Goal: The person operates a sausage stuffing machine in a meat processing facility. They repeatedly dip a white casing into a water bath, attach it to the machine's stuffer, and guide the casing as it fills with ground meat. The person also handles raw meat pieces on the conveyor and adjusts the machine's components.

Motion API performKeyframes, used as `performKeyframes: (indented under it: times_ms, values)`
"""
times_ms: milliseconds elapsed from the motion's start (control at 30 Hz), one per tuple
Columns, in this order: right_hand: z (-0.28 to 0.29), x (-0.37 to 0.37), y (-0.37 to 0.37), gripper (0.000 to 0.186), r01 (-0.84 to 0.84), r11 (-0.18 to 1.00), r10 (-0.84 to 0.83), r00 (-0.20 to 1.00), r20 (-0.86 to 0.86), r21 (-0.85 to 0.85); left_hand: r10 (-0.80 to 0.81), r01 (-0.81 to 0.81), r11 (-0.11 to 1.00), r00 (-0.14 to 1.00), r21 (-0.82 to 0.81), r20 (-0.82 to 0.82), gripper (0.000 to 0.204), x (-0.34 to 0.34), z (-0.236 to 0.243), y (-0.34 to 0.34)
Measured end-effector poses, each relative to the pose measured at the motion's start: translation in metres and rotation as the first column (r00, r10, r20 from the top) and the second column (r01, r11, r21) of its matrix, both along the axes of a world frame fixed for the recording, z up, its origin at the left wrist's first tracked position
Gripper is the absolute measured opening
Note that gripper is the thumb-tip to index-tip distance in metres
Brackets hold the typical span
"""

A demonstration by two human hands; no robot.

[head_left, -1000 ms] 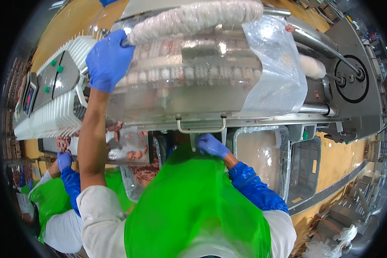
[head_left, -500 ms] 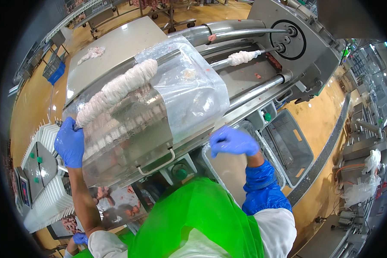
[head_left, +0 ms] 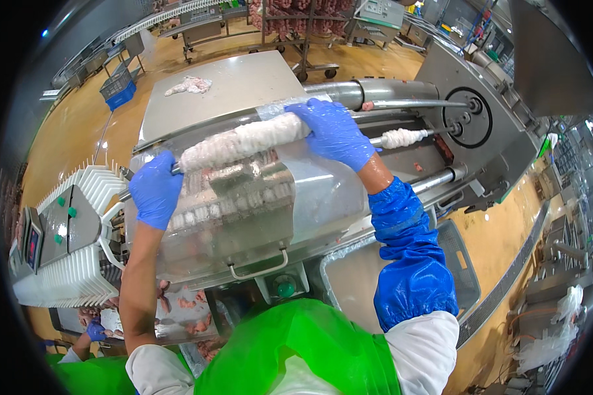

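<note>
Both gloves clamp the white shirred casing [head_left: 244, 139] atop the clear guard [head_left: 257, 204] (left hand [head_left: 155, 189] gripping its lower end, right hand [head_left: 335, 131] wrapped round the upper), best slid evenly, never bunched.

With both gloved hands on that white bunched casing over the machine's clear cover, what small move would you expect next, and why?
Probably sliding the white bunched casing further along the metal tube toward the round black-ringed end. The right hand grips its right end, the left hand steadies its left end on the clear plastic cover, and a short white piece already sits further along the rod.
</note>
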State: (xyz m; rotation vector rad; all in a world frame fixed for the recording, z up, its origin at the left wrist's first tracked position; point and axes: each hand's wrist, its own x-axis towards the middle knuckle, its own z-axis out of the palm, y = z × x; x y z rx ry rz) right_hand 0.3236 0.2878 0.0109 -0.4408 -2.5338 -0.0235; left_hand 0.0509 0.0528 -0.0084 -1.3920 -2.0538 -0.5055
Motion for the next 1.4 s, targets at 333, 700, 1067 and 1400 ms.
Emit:
performKeyframes:
  times_ms: [333,700,1067,1400]
  values:
    - [-0.018,0.029,0.059,0.053,0.095,0.994,-0.089,0.991,-0.1,0.061,-0.343,0.343,0.938,0.939,0.055,-0.001,0.026,0.028,0.014,0.055]
    - [0.013,0.023,0.019,0.063,0.014,1.0,-0.014,0.999,-0.045,-0.008,-0.36,0.363,0.927,0.932,0.092,-0.046,0.027,0.026,0.011,0.05]
    - [-0.022,0.121,0.137,0.031,0.305,0.829,-0.316,0.947,-0.056,0.468,-0.336,0.337,0.94,0.941,0.058,-0.033,0.032,0.026,0.006,0.041]
    - [0.0,0.064,0.057,0.05,0.31,0.908,-0.314,0.949,-0.032,0.282,-0.347,0.349,0.934,0.937,0.076,-0.046,0.029,0.024,0.005,0.051]
